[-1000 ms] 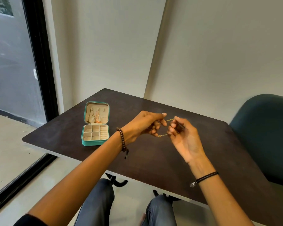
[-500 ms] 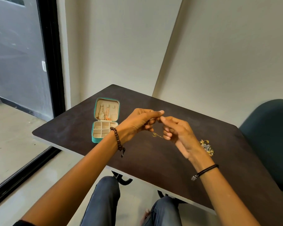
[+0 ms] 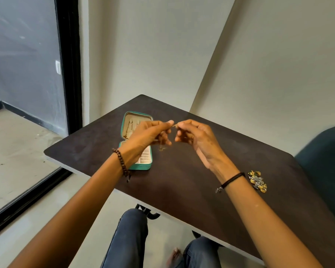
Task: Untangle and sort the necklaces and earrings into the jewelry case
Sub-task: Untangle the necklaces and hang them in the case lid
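Observation:
A thin gold necklace (image 3: 161,147) is stretched between both hands above the dark table (image 3: 182,180), its small pendant dangling below my left hand. My left hand (image 3: 149,137) pinches one end of the chain, and my right hand (image 3: 195,138) pinches the other end close beside it. The teal jewelry case (image 3: 141,166) lies open behind my left hand, which hides part of it; a few pieces hang in its raised lid. A tangled pile of gold and silver jewelry (image 3: 258,181) lies on the table to the right of my right wrist.
A dark green chair (image 3: 325,171) stands at the table's right end. Walls meet in a corner just behind the table. A glass door with a black frame (image 3: 70,74) is at the left. My knees show below the table's near edge.
Both hands have drifted over the open case while still pinching the chain, fingertips staying close together. The view has shifted, bringing the jewelry pile fully into sight on the right.

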The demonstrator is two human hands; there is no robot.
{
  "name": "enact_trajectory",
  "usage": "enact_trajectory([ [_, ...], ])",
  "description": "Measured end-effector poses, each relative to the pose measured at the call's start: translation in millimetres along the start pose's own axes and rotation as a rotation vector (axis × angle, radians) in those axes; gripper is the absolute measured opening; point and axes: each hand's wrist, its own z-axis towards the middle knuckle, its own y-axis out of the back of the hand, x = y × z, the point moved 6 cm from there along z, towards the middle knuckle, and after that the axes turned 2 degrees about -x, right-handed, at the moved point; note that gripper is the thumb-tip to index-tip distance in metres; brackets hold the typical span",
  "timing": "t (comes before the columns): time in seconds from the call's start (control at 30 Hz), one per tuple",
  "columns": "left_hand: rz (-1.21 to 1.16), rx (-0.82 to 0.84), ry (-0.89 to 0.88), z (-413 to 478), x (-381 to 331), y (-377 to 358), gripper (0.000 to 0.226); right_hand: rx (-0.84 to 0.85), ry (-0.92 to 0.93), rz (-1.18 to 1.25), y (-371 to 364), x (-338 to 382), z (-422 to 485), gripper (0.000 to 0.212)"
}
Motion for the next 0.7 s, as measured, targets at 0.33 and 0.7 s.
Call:
enact_trajectory([
  [0.33, 0.099, -0.505, -0.201, -1.9, 10.7, 110.6, 0.022, 0.034, 0.016, -0.041, -38.1, 0.1, 62.2, 0.016],
  [0.7, 0.398, -0.565, -0.006, 9.1, 61.9, 144.6, 0.040, 0.036, -0.023, -0.058, -60.8, -26.6, 99.8, 0.015],
])
